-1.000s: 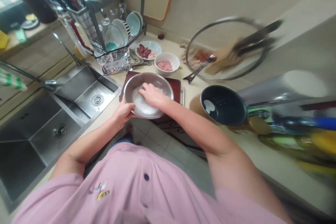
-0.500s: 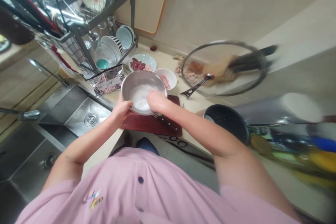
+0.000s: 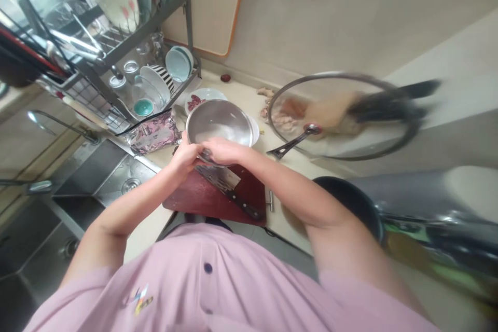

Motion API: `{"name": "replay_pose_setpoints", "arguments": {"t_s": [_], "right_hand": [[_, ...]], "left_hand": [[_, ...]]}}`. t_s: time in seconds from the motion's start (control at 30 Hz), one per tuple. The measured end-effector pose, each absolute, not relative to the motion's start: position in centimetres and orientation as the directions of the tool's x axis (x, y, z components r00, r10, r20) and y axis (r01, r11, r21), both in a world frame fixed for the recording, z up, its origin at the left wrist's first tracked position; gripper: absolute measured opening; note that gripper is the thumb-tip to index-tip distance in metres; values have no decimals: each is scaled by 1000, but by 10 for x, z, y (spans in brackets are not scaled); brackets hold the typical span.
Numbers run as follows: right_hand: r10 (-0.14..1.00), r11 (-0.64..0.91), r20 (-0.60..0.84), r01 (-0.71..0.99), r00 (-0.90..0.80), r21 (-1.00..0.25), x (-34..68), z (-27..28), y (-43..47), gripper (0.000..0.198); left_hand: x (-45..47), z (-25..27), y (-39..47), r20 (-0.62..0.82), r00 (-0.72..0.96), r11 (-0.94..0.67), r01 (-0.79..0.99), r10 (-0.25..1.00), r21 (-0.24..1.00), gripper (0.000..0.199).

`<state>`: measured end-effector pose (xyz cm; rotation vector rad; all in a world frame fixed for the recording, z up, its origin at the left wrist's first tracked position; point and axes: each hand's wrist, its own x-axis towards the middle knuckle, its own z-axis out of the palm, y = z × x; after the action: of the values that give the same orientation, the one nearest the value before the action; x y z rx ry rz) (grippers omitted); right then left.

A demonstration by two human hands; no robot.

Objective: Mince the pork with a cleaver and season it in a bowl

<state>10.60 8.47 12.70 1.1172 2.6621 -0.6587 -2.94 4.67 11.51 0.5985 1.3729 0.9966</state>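
A steel mixing bowl point(image 3: 216, 116) with whitish contents is tilted above the dark red cutting board point(image 3: 182, 198). My left hand point(image 3: 188, 155) grips its near left rim, the thumb over the edge. My right hand point(image 3: 222, 151) is at the near side of the bowl, its fingers curled inward by the left thumb. What those fingers hold, if anything, is hidden. Under the bowl a cleaver point(image 3: 229, 181) with a black riveted handle lies on the board. Behind the bowl, a plate point(image 3: 212, 94) with dark red meat pieces shows in part, and a white bowl point(image 3: 255, 130) is mostly covered.
At left are a double steel sink point(image 3: 80, 207) with a faucet and a rack point(image 3: 148, 15) of dishes. A silvery pink packet point(image 3: 152, 134) lies beside the bowl. To the right stand a glass lid point(image 3: 291, 80), a spoon point(image 3: 290, 144) and a dark pot point(image 3: 346, 194).
My right hand has moved from the white contents to the bowl's near rim, close to my left hand. The bowl has shifted slightly, uncovering more of the cleaver and covering the white bowl.
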Motion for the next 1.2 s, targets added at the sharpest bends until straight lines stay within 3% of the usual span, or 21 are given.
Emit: {"name": "replay_pose_setpoints", "arguments": {"t_s": [0.07, 0.13, 0.23, 0.33, 0.4, 0.5, 0.57, 0.6, 0.67, 0.77, 0.83, 0.9, 0.97, 1.03, 1.1, 1.2], "right_hand": [[685, 619, -193, 701, -703, -354, 111, 123, 96, 40], [813, 526, -130, 812, -568, -253, 118, 119, 108, 42], [877, 392, -240, 909, -415, -139, 130, 118, 115, 32], [777, 457, -386, 867, -497, -198, 136, 120, 118, 28], [777, 516, -289, 829, -559, -215, 139, 119, 124, 31], [869, 489, -21, 865, -494, -113, 147, 114, 138, 40], [923, 384, 29, 921, -383, -64, 151, 111, 144, 44], [942, 335, -15, 940, -336, -61, 152, 111, 144, 43], [930, 295, -202, 951, -308, -92, 151, 111, 140, 38], [783, 398, -407, 882, -470, -252, 144, 113, 133, 25], [706, 496, -349, 782, -616, -377, 140, 111, 134, 27], [731, 533, -214, 738, -648, -414, 139, 107, 140, 39], [818, 472, -150, 797, -555, -376, 141, 101, 148, 48], [855, 395, -184, 840, -484, -372, 149, 98, 156, 48], [859, 376, -149, 801, -490, -466, 161, 97, 163, 47], [938, 307, 77, 704, -339, -641, 184, 96, 170, 45]], "left_hand": [[-22, 115, 54, -527, -75, 502, -217, 846, 837, 78], [-17, 117, 61, -510, -95, 483, -213, 855, 849, 76], [-12, 121, 74, -464, -146, 435, -192, 874, 880, 77], [-7, 121, 85, -463, -139, 443, -154, 875, 883, 82], [-4, 120, 90, -484, -122, 468, -139, 866, 873, 83], [-2, 120, 94, -494, -117, 479, -136, 862, 867, 79], [-1, 121, 97, -484, -131, 468, -135, 865, 873, 77], [0, 121, 99, -479, -139, 462, -135, 867, 876, 77], [1, 121, 103, -476, -142, 460, -134, 868, 878, 76], [3, 119, 107, -483, -116, 466, -146, 868, 872, 78], [4, 116, 109, -494, -92, 476, -166, 865, 864, 81], [4, 113, 111, -500, -76, 480, -185, 863, 857, 83], [3, 110, 114, -498, -88, 476, -187, 863, 859, 83], [1, 109, 119, -490, -127, 468, -170, 863, 868, 81], [1, 109, 125, -476, -170, 457, -143, 863, 878, 78], [4, 111, 134, -455, -212, 440, -116, 865, 891, 79]]}}
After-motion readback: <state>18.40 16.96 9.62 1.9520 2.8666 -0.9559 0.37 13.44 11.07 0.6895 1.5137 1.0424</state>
